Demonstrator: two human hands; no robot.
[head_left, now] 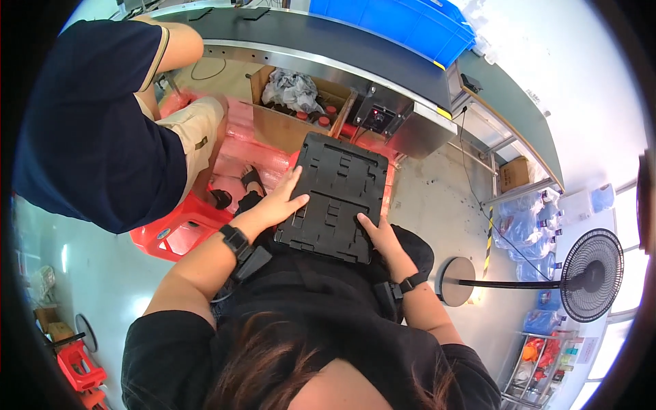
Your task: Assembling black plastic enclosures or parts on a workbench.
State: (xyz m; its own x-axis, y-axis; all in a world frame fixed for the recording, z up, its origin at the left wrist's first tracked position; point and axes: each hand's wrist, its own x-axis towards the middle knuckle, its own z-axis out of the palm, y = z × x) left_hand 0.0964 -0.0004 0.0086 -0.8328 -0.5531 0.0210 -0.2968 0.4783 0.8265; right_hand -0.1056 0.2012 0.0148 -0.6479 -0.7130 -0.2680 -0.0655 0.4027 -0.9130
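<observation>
A black rectangular plastic tray [342, 181] with moulded recesses lies tilted over my lap. It may be more than one tray stacked; from above I cannot tell. My left hand [279, 202] grips its left edge, thumb resting on the top face and fingers along the side. On the opposite edge, lower down, my right hand [380, 234] holds it the same way, with the fingers mostly hidden beneath. Each wrist wears a black strap with a small device.
Ahead runs a dark conveyor belt [321, 42] with a blue crate [403, 27] on it. Beneath stands a cardboard box [280, 130] holding plastic bags. A person [102, 123] sits close on my left on a red stool [179, 229]. To the right are a fan [592, 275] and several water bottles.
</observation>
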